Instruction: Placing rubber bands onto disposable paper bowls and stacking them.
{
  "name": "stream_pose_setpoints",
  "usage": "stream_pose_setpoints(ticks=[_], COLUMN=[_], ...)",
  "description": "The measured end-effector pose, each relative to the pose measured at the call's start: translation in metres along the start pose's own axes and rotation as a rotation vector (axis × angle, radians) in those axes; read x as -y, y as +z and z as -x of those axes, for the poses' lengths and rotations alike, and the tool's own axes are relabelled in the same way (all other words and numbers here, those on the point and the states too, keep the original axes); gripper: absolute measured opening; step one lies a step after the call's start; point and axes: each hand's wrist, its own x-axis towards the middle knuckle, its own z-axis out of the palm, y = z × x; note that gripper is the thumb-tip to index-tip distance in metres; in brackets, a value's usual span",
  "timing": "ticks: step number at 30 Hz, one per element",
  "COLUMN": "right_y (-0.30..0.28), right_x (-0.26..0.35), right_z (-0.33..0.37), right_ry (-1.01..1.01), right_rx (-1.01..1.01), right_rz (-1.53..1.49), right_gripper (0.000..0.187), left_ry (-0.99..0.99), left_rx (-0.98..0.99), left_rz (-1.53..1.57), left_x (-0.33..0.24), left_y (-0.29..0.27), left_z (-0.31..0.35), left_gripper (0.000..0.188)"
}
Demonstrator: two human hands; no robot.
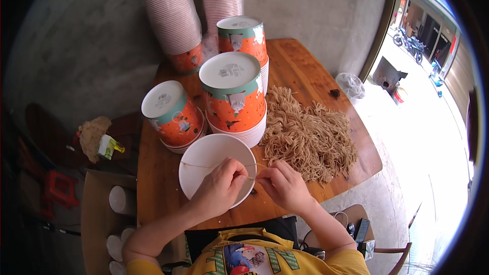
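A white paper bucket (195,179) stands at the near edge of the wooden table, its open mouth facing me. A thin tan string (199,166) crosses that mouth from the left wall toward the right. Over the right part of the bucket, my left hand (222,182) pinches the string with its fingers curled. Just right of the rim, my right hand (282,184) pinches the string too, fingertips close to the left ones. The exact ends of the string between my fingers are too small to tell. Beyond my right hand lies a loose heap of tan strings (311,140).
Upturned orange and green paper buckets (232,99) stand in stacks behind the white one. Tall wrapped bucket stacks (173,18) lean near the grey wall. Left of the wooden table (305,71), a cardboard box (97,198) holds several white buckets. A chair (400,259) stands at lower right.
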Motion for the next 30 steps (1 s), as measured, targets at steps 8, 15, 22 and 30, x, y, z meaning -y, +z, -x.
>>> stream_pose_setpoints(ticks=[8,15,22,30], right_y=[-0.035,-0.001,0.036,0.042], right_x=[-0.005,0.007,0.032,0.038], right_z=[-0.023,-0.049,-0.050,-0.048], right_ry=[-0.086,-0.240,-0.123,-0.082], right_rx=[0.105,0.100,0.216,0.160], right_rz=[0.090,-0.062,-0.197,-0.253], right_gripper=[0.024,0.015,0.011,0.013], left_ry=[-0.173,0.157,-0.029,-0.036], left_rx=[0.329,0.265,0.058,-0.276], left_rz=[-0.167,-0.442,-0.235,-0.168], left_x=[-0.024,-0.016,-0.012,0.002], left_y=[-0.027,-0.065,-0.060,-0.017], left_z=[0.034,0.073,0.077,0.062], left_gripper=[0.025,0.014,0.020,0.008])
